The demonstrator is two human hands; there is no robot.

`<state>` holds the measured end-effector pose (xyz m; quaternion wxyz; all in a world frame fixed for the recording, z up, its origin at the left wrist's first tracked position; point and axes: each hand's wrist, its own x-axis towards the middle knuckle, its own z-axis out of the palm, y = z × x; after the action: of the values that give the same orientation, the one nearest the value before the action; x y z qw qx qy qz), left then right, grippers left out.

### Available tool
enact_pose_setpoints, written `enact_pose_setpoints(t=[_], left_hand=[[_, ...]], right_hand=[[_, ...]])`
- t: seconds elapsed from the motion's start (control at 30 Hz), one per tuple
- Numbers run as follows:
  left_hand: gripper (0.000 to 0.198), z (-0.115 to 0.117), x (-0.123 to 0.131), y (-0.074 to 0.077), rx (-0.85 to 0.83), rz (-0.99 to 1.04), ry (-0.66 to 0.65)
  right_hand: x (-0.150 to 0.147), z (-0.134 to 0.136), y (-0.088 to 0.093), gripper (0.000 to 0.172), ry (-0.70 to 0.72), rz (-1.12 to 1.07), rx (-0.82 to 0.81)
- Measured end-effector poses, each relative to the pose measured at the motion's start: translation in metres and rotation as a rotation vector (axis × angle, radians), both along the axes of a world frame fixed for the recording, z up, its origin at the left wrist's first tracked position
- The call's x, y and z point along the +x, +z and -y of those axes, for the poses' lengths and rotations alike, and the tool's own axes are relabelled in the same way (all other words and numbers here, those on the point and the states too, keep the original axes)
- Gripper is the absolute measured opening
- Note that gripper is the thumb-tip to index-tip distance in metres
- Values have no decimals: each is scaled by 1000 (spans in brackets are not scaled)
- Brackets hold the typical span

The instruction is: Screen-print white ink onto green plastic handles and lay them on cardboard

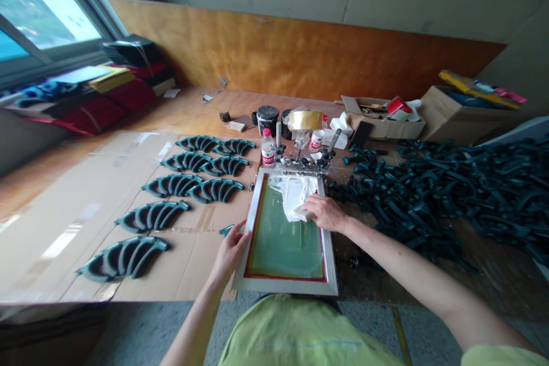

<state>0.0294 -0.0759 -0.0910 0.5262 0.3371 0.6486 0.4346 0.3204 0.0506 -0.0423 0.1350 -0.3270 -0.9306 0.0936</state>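
A silkscreen frame (333, 263) with pale metal edges and green mesh lies before me. My left hand (235, 243) is closed at its left edge, thumb against the rim; some of its fingers are hidden. Just beyond that hand a dark green plastic part (226, 230) pokes out on the cardboard; whether the fingers touch it I cannot tell. Over the upper mesh, my right hand (325, 213) grips a white squeegee (307, 213), partly covered by the fingers. White ink (278, 184) is smeared thickly around a pale sheet-like patch (293, 194) there.
Curved dark green parts (124, 257) stand in rows on the cardboard (189, 266) at left. A large heap of similar parts (403, 194) covers the right. Behind the frame are metal clamps (302, 166), a red-capped bottle (267, 148), a black tub (268, 119) and an open box (397, 126).
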Motion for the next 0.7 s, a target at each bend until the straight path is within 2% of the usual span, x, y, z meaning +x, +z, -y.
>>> enact_pose_setpoints(t=[0.07, 0.17, 0.23, 0.3, 0.37, 0.47, 0.53, 0.57, 0.63, 0.7], left_hand=[[80, 0, 2, 9, -13, 20, 3], [86, 0, 0, 30, -34, 61, -13], [83, -1, -4, 49, -37, 84, -32], [70, -7, -8, 71, -8, 71, -13], [63, -18, -10, 93, 52, 43, 21], [62, -47, -5, 123, 289, 115, 64], [57, -71, 0, 140, 451, 184, 66], [55, -83, 3, 148, 496, 203, 61], [52, -100, 6, 159, 508, 225, 37], [52, -106, 9, 163, 517, 248, 75]], right_hand=[[-3, -16, 10, 25, -106, -45, -32], [-16, -52, 26, 57, -279, -103, -54], [-20, -74, 36, 68, -346, -101, -31], [-13, -88, 44, 66, -442, -142, 40], [5, -94, 46, 54, -592, -231, 105], [36, -83, 30, 34, -814, -282, 60], [46, -64, 7, 26, -843, -239, -35], [47, -52, -6, 23, -813, -217, -78], [41, -28, -31, 21, -667, -178, -124], [29, -10, -47, 28, -493, -132, -107]])
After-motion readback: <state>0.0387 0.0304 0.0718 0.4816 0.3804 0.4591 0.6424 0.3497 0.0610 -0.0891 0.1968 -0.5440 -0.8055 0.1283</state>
